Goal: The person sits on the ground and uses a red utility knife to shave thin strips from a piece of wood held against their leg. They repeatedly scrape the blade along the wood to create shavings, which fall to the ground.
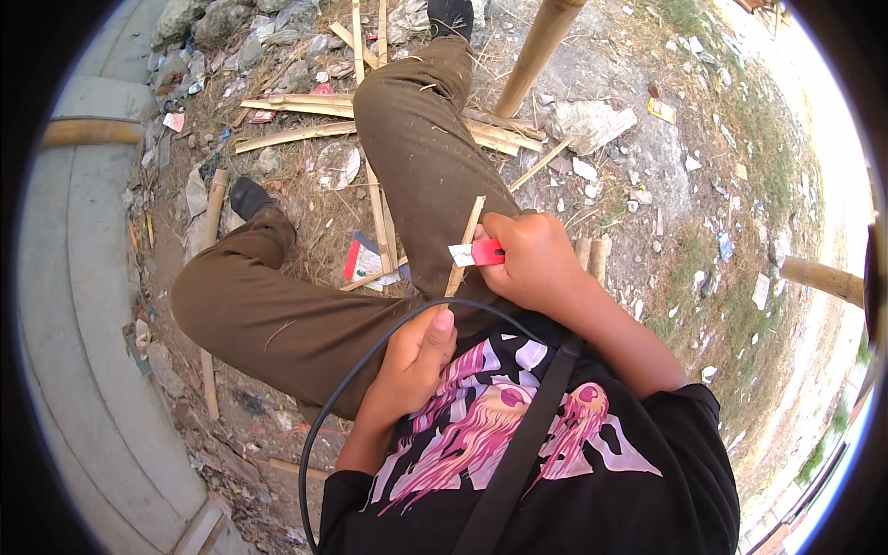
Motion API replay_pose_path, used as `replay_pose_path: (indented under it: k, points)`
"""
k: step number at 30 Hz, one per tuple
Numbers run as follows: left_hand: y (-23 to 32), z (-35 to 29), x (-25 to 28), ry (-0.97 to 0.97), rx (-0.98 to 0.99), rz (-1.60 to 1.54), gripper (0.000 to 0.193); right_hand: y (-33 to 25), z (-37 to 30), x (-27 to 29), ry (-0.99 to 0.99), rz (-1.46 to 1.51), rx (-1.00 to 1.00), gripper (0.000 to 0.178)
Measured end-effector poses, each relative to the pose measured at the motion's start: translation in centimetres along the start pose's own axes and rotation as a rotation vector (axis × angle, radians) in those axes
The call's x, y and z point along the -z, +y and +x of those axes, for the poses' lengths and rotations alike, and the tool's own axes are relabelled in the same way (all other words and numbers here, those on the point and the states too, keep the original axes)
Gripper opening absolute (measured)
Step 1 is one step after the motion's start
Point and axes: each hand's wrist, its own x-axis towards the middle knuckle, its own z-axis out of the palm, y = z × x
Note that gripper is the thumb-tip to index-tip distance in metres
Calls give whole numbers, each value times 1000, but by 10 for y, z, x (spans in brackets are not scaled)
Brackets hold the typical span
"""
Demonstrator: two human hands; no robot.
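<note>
My right hand [536, 259] is closed around a red utility knife [487, 252], whose short pale blade points left across a thin bamboo strip [470, 227]. The strip slants up and away from my lap, over my brown trousers. Its lower end is in my left hand [421, 356], closed with the thumb laid along it. Part of the strip near my left hand passes behind a black cable [370, 347] that loops in front of me. Whether the blade touches the strip or only overlaps it, I cannot tell.
Several split bamboo strips [296, 135] lie on the littered ground beyond my legs. A thick bamboo pole [539, 55] slants at the far side. Grey concrete [88, 305] runs along the left. Between my legs lies a red, white and blue packet [366, 259]. Another bamboo pole [823, 279] juts in from the right.
</note>
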Motion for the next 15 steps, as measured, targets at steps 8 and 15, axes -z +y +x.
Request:
replay_pose_path:
  k: [8,15]
  points:
    - [2,-4,-1,72,-69,414,37,-6,-4,-8,46,37,-86,13]
    - [5,-4,-5,119,8,488,35,-2,7,-9,-15,18,-263,24]
